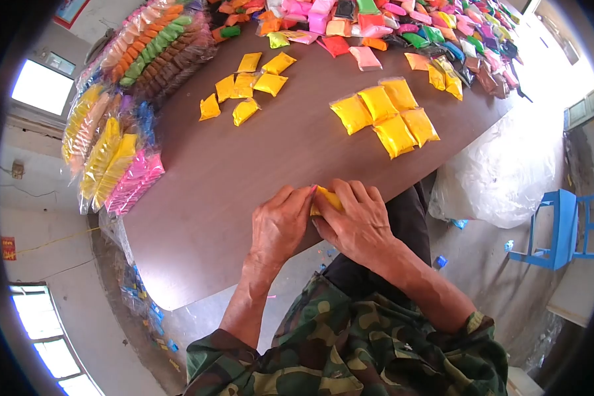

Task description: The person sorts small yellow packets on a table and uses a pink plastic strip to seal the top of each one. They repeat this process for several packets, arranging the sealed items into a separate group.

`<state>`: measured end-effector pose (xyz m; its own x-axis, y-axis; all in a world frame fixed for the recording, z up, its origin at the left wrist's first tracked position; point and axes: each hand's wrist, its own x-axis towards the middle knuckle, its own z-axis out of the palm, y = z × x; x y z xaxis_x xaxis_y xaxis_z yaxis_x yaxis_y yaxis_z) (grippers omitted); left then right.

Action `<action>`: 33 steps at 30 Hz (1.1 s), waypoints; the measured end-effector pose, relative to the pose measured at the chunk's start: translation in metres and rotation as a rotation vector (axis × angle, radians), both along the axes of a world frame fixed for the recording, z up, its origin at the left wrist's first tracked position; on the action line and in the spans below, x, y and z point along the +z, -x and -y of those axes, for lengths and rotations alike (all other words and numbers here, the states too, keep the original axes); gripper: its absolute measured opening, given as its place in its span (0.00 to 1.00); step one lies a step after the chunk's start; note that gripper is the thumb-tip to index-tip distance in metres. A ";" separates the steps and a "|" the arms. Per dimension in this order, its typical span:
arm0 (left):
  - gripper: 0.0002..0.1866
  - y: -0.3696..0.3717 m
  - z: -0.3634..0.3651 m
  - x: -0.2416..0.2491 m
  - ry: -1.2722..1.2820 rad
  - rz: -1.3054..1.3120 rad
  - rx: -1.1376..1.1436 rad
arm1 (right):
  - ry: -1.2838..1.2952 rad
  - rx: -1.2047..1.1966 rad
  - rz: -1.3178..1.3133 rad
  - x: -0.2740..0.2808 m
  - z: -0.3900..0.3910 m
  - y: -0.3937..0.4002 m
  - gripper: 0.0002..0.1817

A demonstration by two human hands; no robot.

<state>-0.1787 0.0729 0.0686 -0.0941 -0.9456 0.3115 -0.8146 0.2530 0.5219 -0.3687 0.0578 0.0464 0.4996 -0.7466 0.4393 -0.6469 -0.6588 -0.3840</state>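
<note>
- Bags (148,56) of many colours stood along the left edge of the table (198,165), overlapping too much for me to count. A knock could, I judged, have tipped one off that edge.
- The left group (244,84) was seven yellow packets, loose, between the bags and the table's middle, toward the far edge.
- My left hand (279,221) had a narrow pinch on the left end of the packet, fingertips only; a slick wrapper could have slid out of so small a hold.
- The packet (328,198), one, yellow, was between my two hands, near the near edge; I could not tell whether it touched the tabletop. Squeezed or twisted too hard, it might have split.
- My right hand (356,221) curled over the packet's right side, thumb on the near side, and hid much of it.
- The right group (395,135) was five yellow packets lying close together near the near edge; a sweep of my right forearm could have pushed the nearest over.
- The pile (434,34) covered the far edge, too many to count; with yellow pieces at its right end, colours could have got mixed.
- Beside the table's right end sat one clear sack (501,165).
</note>
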 end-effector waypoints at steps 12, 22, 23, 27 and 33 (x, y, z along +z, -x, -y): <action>0.02 -0.004 0.025 0.001 -0.022 0.166 -0.114 | -0.014 -0.005 0.077 -0.008 -0.002 0.002 0.26; 0.04 -0.003 0.008 0.003 -0.112 0.026 -0.002 | -0.017 -0.033 0.094 -0.012 -0.006 0.001 0.26; 0.04 -0.003 0.008 0.000 -0.115 0.021 -0.005 | -0.017 -0.034 0.093 -0.012 -0.006 0.001 0.26; 0.04 0.000 0.018 0.003 -0.072 0.115 -0.039 | -0.015 -0.029 0.090 -0.011 -0.005 0.001 0.26; 0.04 0.001 0.023 0.007 -0.101 0.141 -0.046 | -0.008 -0.037 0.124 -0.014 -0.007 0.000 0.23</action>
<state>-0.1795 0.0499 0.0759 -0.1741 -0.9650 0.1961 -0.8701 0.2440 0.4282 -0.3691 0.0648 0.0328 0.4138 -0.7673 0.4900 -0.6184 -0.6319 -0.4672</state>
